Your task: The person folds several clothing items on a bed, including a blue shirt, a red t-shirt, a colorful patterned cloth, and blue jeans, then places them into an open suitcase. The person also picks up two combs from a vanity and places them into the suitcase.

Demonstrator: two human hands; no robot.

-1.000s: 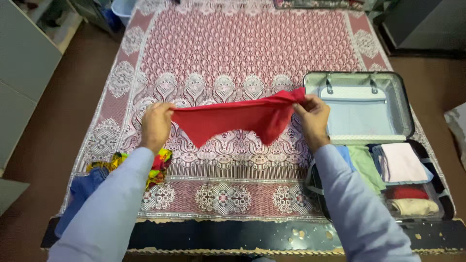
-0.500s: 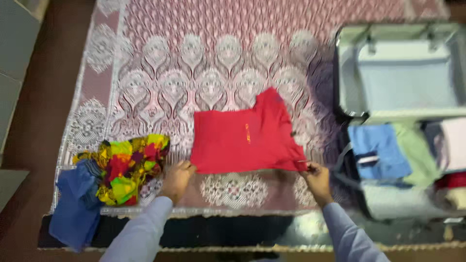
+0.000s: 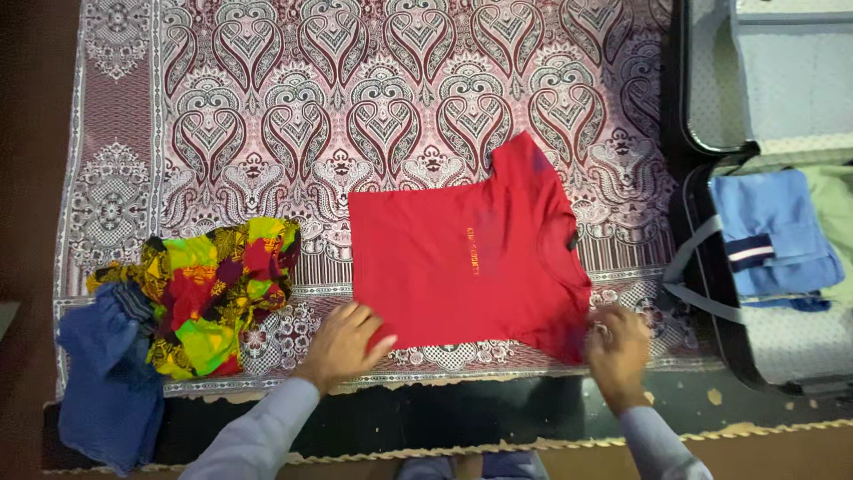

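Observation:
A red T-shirt (image 3: pixel 466 253) lies spread flat on the patterned red-and-white bedspread (image 3: pixel 355 107), its neck to the right and one sleeve pointing up. My left hand (image 3: pixel 345 342) rests at the shirt's near left corner, fingers on the hem. My right hand (image 3: pixel 616 347) touches the near right corner by the other sleeve; it is blurred. Neither hand lifts the cloth.
A crumpled multicoloured garment (image 3: pixel 209 289) and a blue garment (image 3: pixel 111 382) lie at the near left. An open suitcase (image 3: pixel 702 267) at the right holds a folded blue piece (image 3: pixel 769 231) and a pale green one (image 3: pixel 831 204). The bed's near edge runs below my hands.
A second ago both hands held the red shirt up in the air. It now lies flat on the bedspread, and the hands have come down to its near corners. The view has tilted down and closer.

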